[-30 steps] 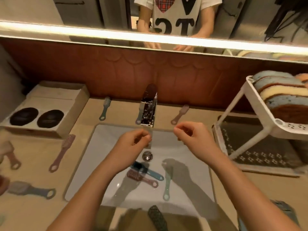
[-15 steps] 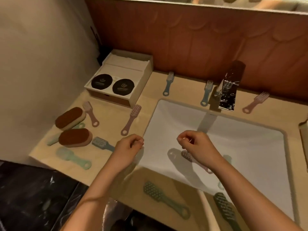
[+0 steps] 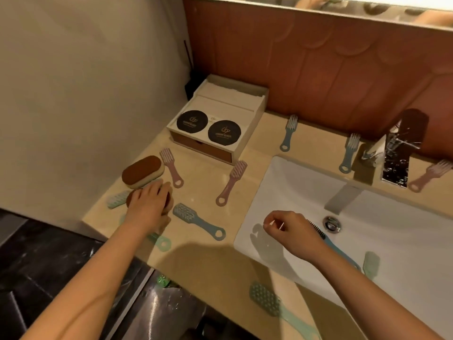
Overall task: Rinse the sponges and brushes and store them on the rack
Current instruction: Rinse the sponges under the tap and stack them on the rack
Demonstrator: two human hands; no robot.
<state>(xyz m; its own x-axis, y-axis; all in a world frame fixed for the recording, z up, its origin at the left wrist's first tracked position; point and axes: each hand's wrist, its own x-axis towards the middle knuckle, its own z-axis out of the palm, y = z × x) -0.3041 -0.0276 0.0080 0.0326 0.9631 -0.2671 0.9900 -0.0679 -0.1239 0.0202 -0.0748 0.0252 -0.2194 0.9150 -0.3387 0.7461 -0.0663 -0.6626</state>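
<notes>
Two brown-topped sponges lie at the counter's left end. My left hand (image 3: pixel 147 204) lies over the near sponge (image 3: pixel 169 200), fingers on its far side and thumb on its near side. The far sponge (image 3: pixel 142 171) sits just behind it. My right hand (image 3: pixel 291 231) hovers over the white sink (image 3: pixel 294 182), loosely curled and holding nothing. Under it in the basin lie a blue brush (image 3: pixel 318 232) and a green brush (image 3: pixel 371 265). A blue brush (image 3: pixel 196 220) and two pink brushes (image 3: pixel 171 168) (image 3: pixel 231 182) lie on the counter. The rack is out of view.
A white box (image 3: pixel 220 119) with two black discs stands at the back left. The faucet (image 3: pixel 397 153) rises behind the sink, with several brushes along the back wall. A green brush (image 3: pixel 266 300) lies on the counter's front edge. The counter ends just left of the sponges.
My view swung left and down, away from the rack. My left hand moved from above the sink out to the near sponge. My right hand stayed over the basin.
</notes>
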